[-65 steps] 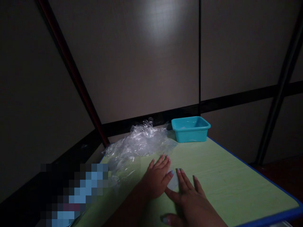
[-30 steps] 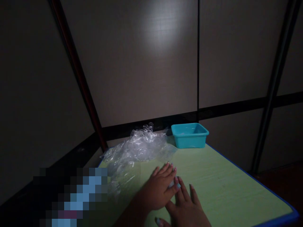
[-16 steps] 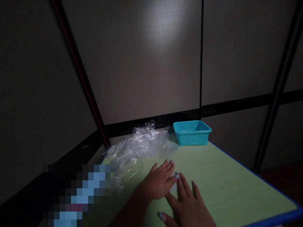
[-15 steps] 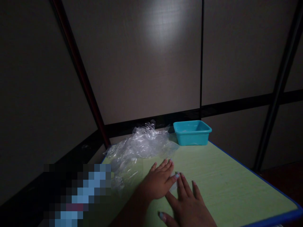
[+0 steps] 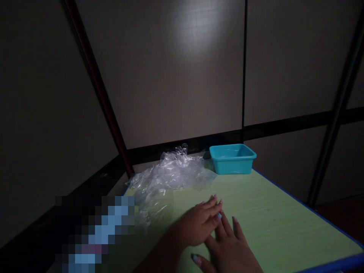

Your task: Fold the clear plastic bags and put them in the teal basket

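My left hand (image 5: 196,226) lies flat on the green table (image 5: 273,227), fingers stretched out together and pointing right. Its fingertips rest over the fingers of my right hand (image 5: 231,248), which also lies flat with fingers spread, low in the picture. Nothing can be made out under or between the hands in the dim light. A heap of crumpled clear plastic (image 5: 170,175) lies just beyond my left hand, apart from it.
A teal plastic tub (image 5: 233,159) stands at the table's far edge, right of the plastic heap. The table has a blue rim (image 5: 327,263). Grey wall panels close in behind it, with a dark red pole (image 5: 96,87) slanting at left. A blurred patch (image 5: 93,235) sits lower left.
My left hand slid right and now covers the right hand's fingertips. The small pale piece seen between the hands earlier no longer shows. The view shifted slightly.
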The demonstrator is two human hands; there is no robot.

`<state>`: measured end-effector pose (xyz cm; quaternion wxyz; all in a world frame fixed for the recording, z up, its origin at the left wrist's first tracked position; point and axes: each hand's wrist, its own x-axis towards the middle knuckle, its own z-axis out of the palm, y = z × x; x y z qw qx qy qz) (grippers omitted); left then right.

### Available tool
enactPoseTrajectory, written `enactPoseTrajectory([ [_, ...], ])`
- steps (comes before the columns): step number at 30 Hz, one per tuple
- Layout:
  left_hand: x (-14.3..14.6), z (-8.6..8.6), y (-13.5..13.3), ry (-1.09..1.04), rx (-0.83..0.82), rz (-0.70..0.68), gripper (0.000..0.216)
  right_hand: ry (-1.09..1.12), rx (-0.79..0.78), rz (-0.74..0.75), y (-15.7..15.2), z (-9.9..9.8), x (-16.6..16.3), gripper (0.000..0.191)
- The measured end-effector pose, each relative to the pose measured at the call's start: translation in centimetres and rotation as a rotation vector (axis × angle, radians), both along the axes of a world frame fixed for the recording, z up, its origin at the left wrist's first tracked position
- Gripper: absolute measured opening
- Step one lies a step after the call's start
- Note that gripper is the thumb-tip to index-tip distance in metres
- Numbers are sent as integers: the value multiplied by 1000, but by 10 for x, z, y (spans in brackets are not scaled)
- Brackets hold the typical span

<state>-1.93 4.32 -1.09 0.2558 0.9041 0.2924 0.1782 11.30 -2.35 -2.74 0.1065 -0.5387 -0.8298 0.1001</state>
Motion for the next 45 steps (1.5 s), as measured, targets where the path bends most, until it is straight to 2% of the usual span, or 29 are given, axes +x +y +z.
enactPoseTrajectory([
  [6, -2, -1, 6, -22, -56, 44, 50, 14, 32, -9, -2, 0, 0, 69],
  [14, -3, 1, 3, -10, -5, 41, 49, -63, -5, -10, -2, 3, -2, 75],
  [29, -1, -1, 4, 32, 48, 55, 51, -9, 82, 6, -1, -4, 1, 65],
  [45, -1, 0, 3, 58, 67, 54, 50, 13, 78, -3, -1, -5, -1, 64],
])
